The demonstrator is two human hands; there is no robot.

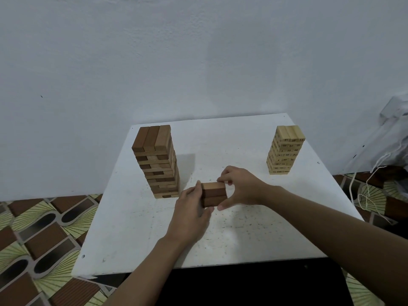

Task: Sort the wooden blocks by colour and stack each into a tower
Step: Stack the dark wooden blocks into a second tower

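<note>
A tall tower of brown blocks (157,162) stands at the back left of the white table (242,235). At the back right stands a shorter tower of pale numbered blocks (284,151). In the middle of the table lies a set of three brown blocks (214,194), side by side. My left hand (191,214) grips the set's left end, thumb at the near edge. My right hand (240,187) grips its right end, fingers over the far edge and thumb at the near corner.
A white wall rises right behind the table. Patterned floor tiles (44,228) show at the left and right. A pale cloth bundle (393,138) with white cords (364,195) lies off the table's right side. A dark surface (254,283) borders the near edge.
</note>
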